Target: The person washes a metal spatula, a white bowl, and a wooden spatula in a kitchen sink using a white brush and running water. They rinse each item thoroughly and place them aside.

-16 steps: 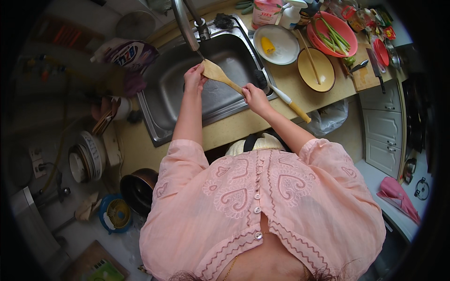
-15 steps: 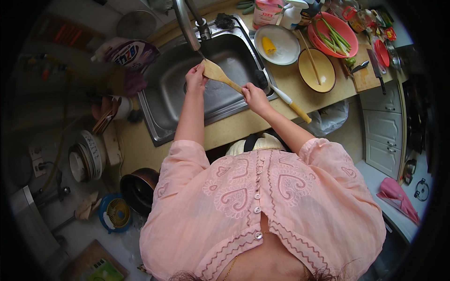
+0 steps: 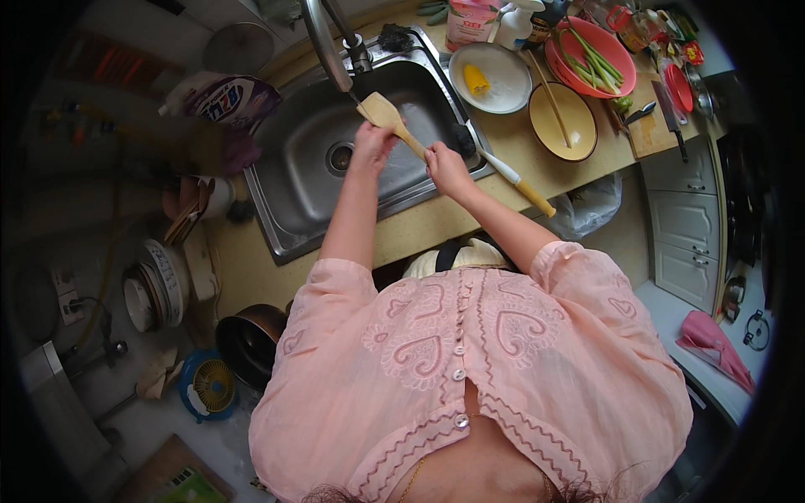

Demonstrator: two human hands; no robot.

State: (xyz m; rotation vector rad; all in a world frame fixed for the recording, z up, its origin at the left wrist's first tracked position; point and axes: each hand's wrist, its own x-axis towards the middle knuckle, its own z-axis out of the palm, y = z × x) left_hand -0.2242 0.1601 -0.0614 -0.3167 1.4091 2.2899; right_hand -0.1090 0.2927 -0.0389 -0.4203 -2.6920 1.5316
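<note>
A wooden spatula [image 3: 382,111] is held over the steel sink [image 3: 289,159], its broad blade just below the faucet spout [image 3: 327,50]. My right hand [image 3: 449,170] is closed round the handle's end. My left hand [image 3: 374,147] curls against the spatula where the blade narrows, with part of its fingers hidden behind the wood. Under my left wrist, the round drain [image 3: 340,158] shows at the sink's bottom. A white brush with a yellow handle end [image 3: 507,173] rests across the sink's right rim, its dark bristles toward the basin.
To the right stand a white bowl [image 3: 508,99] with a yellow piece of food, a yellow bowl [image 3: 543,134] with a stick across it, and a pink basin [image 3: 625,63] of green stalks. Farther right, a knife [image 3: 673,121] lies on a cutting board [image 3: 647,138]. Stacked dishes [image 3: 168,277] stand left.
My left hand has slid from the blade's tip edge down to its narrow part. The spatula and my right hand have shifted slightly left and up. The drain has come into sight.
</note>
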